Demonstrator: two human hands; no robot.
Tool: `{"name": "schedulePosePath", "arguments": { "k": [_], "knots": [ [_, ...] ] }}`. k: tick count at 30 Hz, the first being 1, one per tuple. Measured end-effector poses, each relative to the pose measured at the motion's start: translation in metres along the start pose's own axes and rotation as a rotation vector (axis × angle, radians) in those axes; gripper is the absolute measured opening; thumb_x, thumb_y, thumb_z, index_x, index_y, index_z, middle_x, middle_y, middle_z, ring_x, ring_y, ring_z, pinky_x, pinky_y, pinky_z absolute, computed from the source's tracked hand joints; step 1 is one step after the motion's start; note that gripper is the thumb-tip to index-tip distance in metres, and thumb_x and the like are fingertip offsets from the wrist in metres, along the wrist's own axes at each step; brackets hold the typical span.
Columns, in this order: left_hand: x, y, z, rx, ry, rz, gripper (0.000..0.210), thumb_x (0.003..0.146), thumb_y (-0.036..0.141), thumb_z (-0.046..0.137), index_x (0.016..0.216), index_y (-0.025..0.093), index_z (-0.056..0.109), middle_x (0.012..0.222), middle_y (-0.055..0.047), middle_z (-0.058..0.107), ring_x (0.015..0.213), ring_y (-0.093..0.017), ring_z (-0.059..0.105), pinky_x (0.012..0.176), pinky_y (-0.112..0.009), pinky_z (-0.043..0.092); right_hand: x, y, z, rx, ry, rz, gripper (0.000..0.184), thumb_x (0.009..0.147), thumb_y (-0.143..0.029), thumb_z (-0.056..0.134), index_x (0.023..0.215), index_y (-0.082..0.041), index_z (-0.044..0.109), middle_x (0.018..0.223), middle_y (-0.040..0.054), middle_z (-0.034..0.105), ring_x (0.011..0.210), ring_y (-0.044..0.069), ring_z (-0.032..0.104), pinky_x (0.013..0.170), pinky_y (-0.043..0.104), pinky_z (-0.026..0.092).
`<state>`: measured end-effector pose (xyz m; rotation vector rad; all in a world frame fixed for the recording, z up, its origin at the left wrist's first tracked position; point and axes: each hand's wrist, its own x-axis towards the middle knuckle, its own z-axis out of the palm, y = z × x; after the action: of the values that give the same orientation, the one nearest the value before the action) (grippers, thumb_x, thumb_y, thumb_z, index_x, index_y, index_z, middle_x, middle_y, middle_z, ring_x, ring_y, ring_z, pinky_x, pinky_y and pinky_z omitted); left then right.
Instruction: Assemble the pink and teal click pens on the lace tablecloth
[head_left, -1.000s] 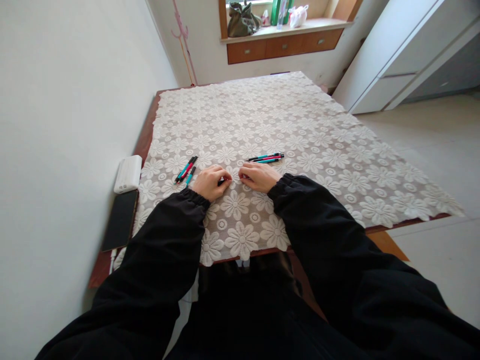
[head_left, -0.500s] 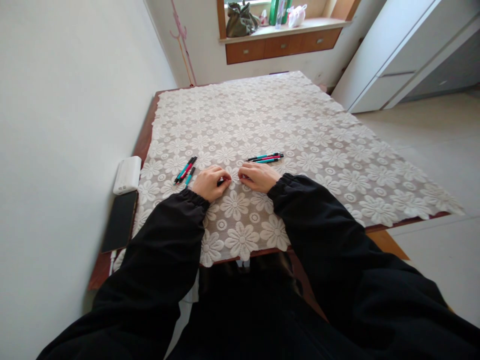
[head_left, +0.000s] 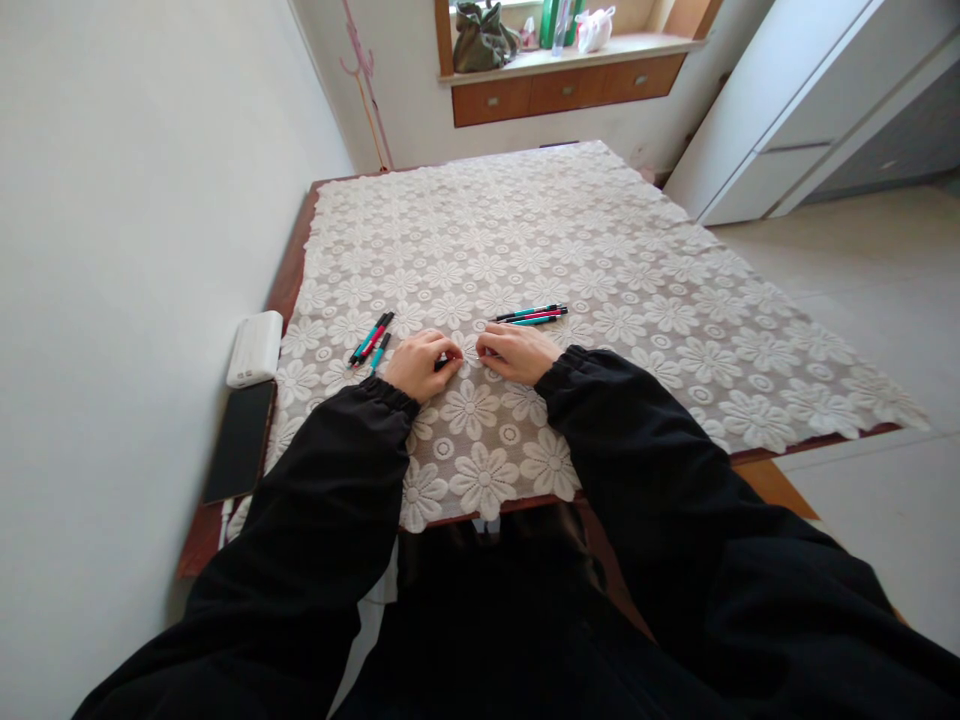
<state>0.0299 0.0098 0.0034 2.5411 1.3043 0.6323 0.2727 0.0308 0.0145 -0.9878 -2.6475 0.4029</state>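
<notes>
My left hand [head_left: 421,366] is closed over the tablecloth, its thumb and fingers round a black pen part [head_left: 442,365] that is mostly hidden. Facing it across a small gap, my right hand [head_left: 517,352] pinches at the fingertips; a tiny pale bit shows there, too small to name. Left of my left hand lie black, teal and red pen parts [head_left: 371,338], with a shorter teal-and-black piece [head_left: 381,353] beside them. Just beyond my right hand, several pens [head_left: 531,314] in teal, red and black lie side by side.
A white lace tablecloth [head_left: 487,230] covers the table. At the left edge are a white power bank [head_left: 255,348] and a dark phone [head_left: 240,442] with a cable [head_left: 225,522]. The wall [head_left: 150,220] runs close on the left. Bags stand on the windowsill [head_left: 570,60].
</notes>
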Motion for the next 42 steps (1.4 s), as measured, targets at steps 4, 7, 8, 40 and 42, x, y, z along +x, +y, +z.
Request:
{"name": "schedulePosePath", "arguments": {
  "k": [4, 7, 8, 40, 42],
  "knots": [
    [0.0001, 0.0004, -0.0004, 0.002, -0.008, -0.01, 0.011, 0.095, 0.028, 0.066, 0.095, 0.02, 0.075, 0.094, -0.006, 0.071, 0.091, -0.022, 0.066, 0.09, -0.038, 0.052, -0.0001, 0.0001, 0.0003, 0.002, 0.002, -0.004, 0.014, 0.097, -0.021, 0.055, 0.101, -0.019, 0.068, 0.102, 0.0077, 0.068, 0.092, 0.021, 0.059, 0.081, 0.031, 0.038],
    [0.0001, 0.0009, -0.0009, 0.002, -0.009, -0.015, 0.012, 0.095, 0.028, 0.066, 0.095, 0.02, 0.075, 0.095, -0.006, 0.072, 0.091, -0.022, 0.066, 0.09, -0.038, 0.053, -0.0002, 0.0003, 0.0008, -0.003, 0.005, -0.002, 0.014, 0.097, -0.022, 0.055, 0.101, -0.019, 0.068, 0.102, 0.0076, 0.068, 0.093, 0.021, 0.059, 0.081, 0.031, 0.038],
    [0.0001, 0.001, -0.001, 0.003, -0.01, -0.017, 0.012, 0.095, 0.028, 0.066, 0.095, 0.02, 0.075, 0.095, -0.006, 0.072, 0.092, -0.022, 0.066, 0.09, -0.038, 0.053, -0.0002, 0.0003, 0.0008, -0.003, 0.005, -0.001, 0.014, 0.097, -0.022, 0.055, 0.101, -0.019, 0.068, 0.102, 0.0076, 0.068, 0.093, 0.021, 0.059, 0.081, 0.031, 0.038],
    [0.0005, 0.0029, -0.0027, -0.019, -0.021, -0.028, 0.011, 0.095, 0.028, 0.066, 0.095, 0.021, 0.074, 0.097, -0.006, 0.072, 0.092, -0.022, 0.066, 0.09, -0.037, 0.053, 0.0, 0.0014, 0.0011, 0.011, 0.007, -0.003, 0.013, 0.097, -0.021, 0.056, 0.1, -0.019, 0.068, 0.101, 0.0076, 0.067, 0.09, 0.021, 0.058, 0.08, 0.032, 0.037],
    [0.0004, 0.0028, -0.0025, -0.02, -0.019, -0.028, 0.011, 0.095, 0.028, 0.066, 0.095, 0.021, 0.074, 0.097, -0.006, 0.072, 0.091, -0.022, 0.066, 0.089, -0.037, 0.053, 0.0, 0.0016, 0.0014, 0.013, 0.01, -0.005, 0.013, 0.096, -0.021, 0.056, 0.1, -0.019, 0.068, 0.101, 0.0072, 0.067, 0.09, 0.021, 0.058, 0.08, 0.032, 0.037]
  ]
}}
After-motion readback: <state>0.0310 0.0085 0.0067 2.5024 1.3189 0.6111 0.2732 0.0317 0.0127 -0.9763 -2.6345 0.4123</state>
